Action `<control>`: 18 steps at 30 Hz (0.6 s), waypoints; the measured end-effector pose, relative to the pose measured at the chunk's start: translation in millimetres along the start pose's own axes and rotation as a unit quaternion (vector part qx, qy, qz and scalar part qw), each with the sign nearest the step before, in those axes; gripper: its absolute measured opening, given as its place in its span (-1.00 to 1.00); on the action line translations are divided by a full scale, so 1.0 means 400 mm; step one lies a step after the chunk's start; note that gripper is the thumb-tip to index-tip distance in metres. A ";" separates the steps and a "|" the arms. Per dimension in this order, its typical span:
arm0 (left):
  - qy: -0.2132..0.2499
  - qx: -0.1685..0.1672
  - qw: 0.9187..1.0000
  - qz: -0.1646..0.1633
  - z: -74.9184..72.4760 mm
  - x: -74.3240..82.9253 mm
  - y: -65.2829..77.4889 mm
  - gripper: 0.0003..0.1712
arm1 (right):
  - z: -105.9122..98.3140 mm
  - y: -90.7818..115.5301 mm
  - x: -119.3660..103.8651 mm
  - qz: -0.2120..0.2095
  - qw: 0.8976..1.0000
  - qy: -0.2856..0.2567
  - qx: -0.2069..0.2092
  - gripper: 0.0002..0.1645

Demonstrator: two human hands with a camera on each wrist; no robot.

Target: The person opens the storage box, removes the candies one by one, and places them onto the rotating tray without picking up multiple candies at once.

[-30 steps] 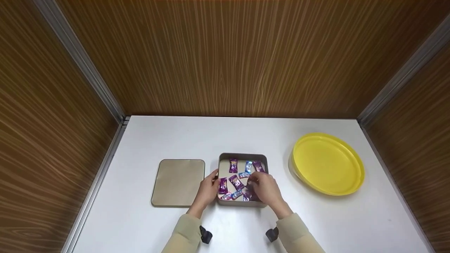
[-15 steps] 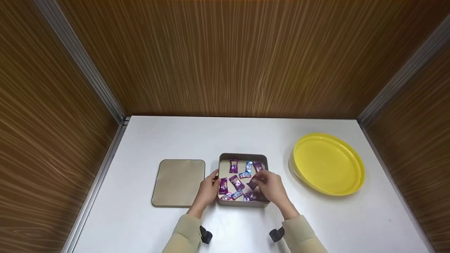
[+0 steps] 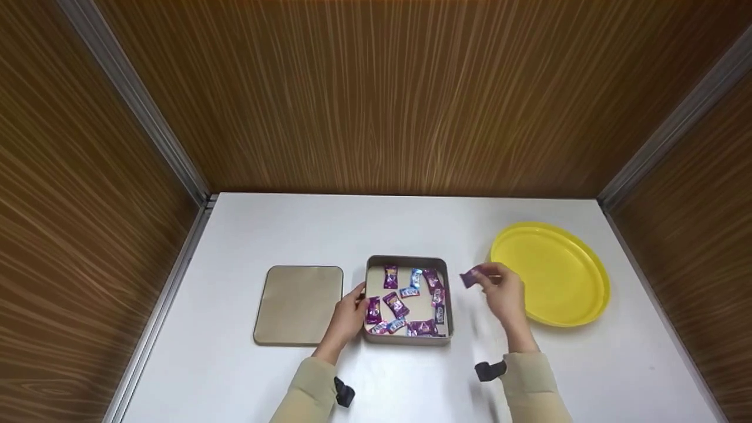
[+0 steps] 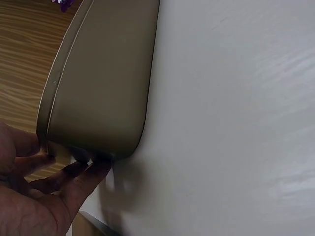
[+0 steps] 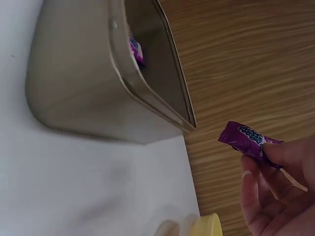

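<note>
My right hand point(image 3: 504, 294) pinches a purple wrapped candy point(image 3: 470, 277) between thumb and fingertips, in the air between the tin box and the yellow lid. Dark berries are printed on that candy's wrapper point(image 5: 250, 140) in the right wrist view. The square tin box point(image 3: 405, 340) stands without its cover on the table, with several purple, pink and blue candies point(image 3: 396, 305) lying inside. At its left side, my left hand point(image 3: 348, 317) holds the wall, thumb at the rim. The left wrist view shows its fingers point(image 4: 86, 184) against the box's outer corner.
A flat gold tin lid point(image 3: 298, 305) lies on the white table point(image 3: 294, 229) left of the box. To the right stands a round tub topped by a yellow lid point(image 3: 552, 276). Wood-grain panels point(image 3: 376, 100) enclose the table at the back and both sides.
My right hand has lifted a purple candy out of the tin box and carried it right, toward the yellow lid. The left hand stays at the box.
</note>
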State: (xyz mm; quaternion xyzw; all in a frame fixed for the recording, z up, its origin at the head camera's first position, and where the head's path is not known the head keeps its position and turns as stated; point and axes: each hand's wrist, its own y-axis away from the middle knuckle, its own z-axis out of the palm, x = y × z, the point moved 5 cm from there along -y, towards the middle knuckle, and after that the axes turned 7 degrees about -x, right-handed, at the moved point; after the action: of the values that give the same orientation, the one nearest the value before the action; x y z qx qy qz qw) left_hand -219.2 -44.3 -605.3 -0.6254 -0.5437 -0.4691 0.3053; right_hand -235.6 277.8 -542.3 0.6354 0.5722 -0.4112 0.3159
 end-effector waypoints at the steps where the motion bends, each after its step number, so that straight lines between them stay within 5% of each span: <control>1: 0.000 0.000 1.000 0.001 0.000 0.000 0.000 -0.47 | -0.016 -0.004 0.004 0.004 1.000 0.003 0.008 -0.82; 11: 0.001 -0.004 1.000 0.003 -0.004 0.001 0.000 -0.47 | -0.148 -0.025 0.056 0.045 0.992 0.089 0.074 -0.81; 18: 0.005 -0.006 1.000 -0.002 -0.004 0.000 -0.003 -0.46 | -0.165 -0.031 0.095 0.066 0.986 0.146 0.052 -0.78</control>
State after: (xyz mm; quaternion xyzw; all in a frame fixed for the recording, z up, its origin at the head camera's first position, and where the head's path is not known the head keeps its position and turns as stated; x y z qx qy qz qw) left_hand -220.8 -45.2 -604.9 -0.6239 -0.5404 -0.4760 0.3037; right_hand -236.8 354.8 -544.5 0.7408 0.5466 -0.3212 0.2221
